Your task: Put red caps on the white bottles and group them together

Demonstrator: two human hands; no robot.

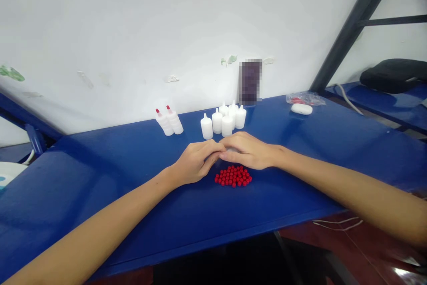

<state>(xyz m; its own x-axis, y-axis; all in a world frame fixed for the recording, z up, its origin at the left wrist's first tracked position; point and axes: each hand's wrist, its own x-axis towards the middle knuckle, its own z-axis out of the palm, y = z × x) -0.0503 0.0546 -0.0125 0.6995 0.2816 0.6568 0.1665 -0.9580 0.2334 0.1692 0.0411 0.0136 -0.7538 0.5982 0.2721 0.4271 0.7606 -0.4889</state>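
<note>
My left hand (198, 160) and my right hand (250, 150) meet at the fingertips above the blue table, just behind a pile of small red caps (232, 176). The right fingers curl around a whitish thing, mostly hidden, that looks like a small squeeze bottle (231, 150). The left thumb and fingers are pinched together against the right fingertips; what they hold is hidden. Behind my hands stand several white squeeze bottles (207, 127) with bare pointed nozzles. To their left, two white bottles (169, 120) with red tips stand against each other.
A pixelated dark rectangle (250, 81) leans on the white wall. At the table's back right lie a clear plastic bag (305, 98) with red pieces and a white rounded case (301, 109). A black bag (393, 76) rests on another blue surface. The table's front edge (213, 242) is near me.
</note>
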